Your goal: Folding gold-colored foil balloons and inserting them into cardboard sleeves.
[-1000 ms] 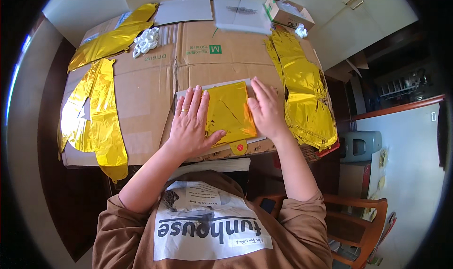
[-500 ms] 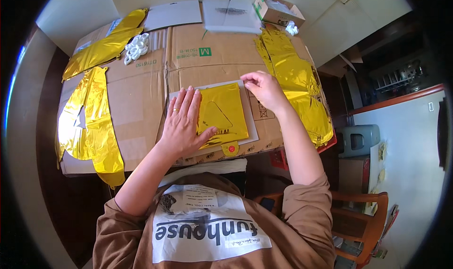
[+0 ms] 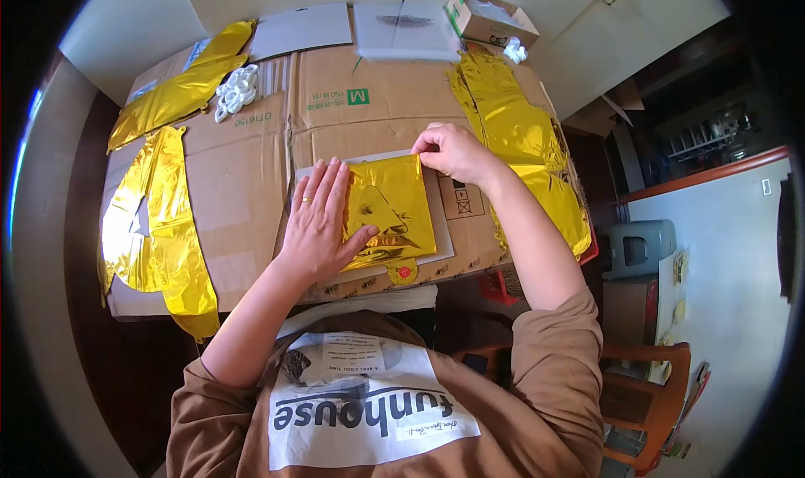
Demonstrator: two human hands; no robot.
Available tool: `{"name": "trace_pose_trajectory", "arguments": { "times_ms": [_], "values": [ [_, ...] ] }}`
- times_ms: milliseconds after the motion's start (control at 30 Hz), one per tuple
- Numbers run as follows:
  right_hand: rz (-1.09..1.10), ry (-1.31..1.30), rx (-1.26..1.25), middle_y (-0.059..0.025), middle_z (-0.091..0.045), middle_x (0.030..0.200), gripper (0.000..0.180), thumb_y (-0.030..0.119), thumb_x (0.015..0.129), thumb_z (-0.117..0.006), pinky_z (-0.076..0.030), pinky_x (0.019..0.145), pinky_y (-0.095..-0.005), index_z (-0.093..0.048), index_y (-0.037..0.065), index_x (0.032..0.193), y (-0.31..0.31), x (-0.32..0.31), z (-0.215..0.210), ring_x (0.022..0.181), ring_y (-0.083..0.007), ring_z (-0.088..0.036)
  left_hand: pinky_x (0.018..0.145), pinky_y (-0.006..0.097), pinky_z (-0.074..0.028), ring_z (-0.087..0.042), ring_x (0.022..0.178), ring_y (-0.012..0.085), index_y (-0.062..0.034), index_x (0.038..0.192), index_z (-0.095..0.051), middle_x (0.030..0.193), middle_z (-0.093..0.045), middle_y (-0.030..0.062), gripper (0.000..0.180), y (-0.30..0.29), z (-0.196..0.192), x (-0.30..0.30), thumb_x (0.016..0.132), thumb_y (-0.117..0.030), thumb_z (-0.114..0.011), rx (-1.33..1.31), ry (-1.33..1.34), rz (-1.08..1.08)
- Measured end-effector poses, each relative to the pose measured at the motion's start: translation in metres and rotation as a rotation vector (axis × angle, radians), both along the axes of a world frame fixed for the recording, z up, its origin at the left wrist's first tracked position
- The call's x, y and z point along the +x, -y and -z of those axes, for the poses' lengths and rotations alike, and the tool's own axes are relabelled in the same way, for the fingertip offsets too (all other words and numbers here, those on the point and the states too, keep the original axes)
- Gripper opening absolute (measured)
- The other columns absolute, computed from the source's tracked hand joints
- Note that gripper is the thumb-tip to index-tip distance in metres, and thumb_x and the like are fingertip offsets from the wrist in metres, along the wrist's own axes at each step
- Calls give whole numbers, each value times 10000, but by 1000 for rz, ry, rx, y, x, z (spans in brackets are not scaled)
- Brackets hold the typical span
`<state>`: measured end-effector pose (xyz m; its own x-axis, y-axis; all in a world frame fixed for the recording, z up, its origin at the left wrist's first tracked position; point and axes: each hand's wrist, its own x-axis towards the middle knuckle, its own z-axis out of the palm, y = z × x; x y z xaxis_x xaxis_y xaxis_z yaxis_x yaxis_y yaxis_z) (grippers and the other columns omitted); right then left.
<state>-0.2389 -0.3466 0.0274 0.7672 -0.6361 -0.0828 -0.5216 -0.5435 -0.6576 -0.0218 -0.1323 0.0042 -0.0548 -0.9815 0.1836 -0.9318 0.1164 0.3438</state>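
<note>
Gold foil balloon (image 3: pixel 391 214), folded into a near-rectangular packet, lies at the frame's centre on a flattened cardboard box (image 3: pixel 352 122) covering the counter. Its long axis runs roughly up and down the frame, tilted slightly, with a small red valve tab at the lower end. Left hand (image 3: pixel 320 222) lies flat and open, fingers spread, pressing the packet's left edge. Right hand (image 3: pixel 453 151) pinches the packet's upper right corner between thumb and fingertips. Other gold foil balloons (image 3: pixel 159 226) lie at the frame's left and right.
</note>
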Motion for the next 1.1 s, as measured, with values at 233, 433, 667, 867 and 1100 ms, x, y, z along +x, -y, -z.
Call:
{"name": "trace_pose_trajectory", "arguments": {
  "times_ms": [233,433,667,867,1100],
  "values": [
    [68,29,-197,-61,-669,924,89,155,843,-704,-534,733,-406,-699,108,919,-14,-1,11,864,-273,-674,1254,506,-128,-209,1544,370,16,1576,-257,1629,-298,216,909,0,0,0,955,-571,-567,-7,33,12],
    [-71,174,-684,-31,-645,930,147,141,798,-729,-508,726,-389,-677,134,935,-25,-7,13,850,-260,-664,1260,503,-100,-183,1556,356,-25,1583,-270,1650,-265,201,866,1,-1,0,957,-539,-576,42,70,23],
    [-300,241,-927,-33,-671,973,243,66,780,-744,-479,759,-358,-698,75,1018,-21,-17,8,829,-210,-650,1263,498,-90,-167,1562,348,-26,1581,-282,1656,-257,193,853,2,-3,0,973,-568,-532,68,73,24],
    [-298,264,-993,-12,-618,834,121,116,820,-682,-478,695,-340,-685,103,940,-15,-14,13,770,-189,-641,1264,494,-83,-160,1566,338,-29,1586,-276,1659,-254,191,856,2,0,0,976,-578,-518,72,92,23],
    [-313,202,-1156,-10,-568,783,42,135,835,-640,-467,661,-320,-619,104,815,-16,-16,15,699,-182,-581,1261,502,-89,-168,1565,336,-24,1584,-283,1657,-260,196,859,2,-1,-2,975,-584,-514,66,108,18]
  ]
}}
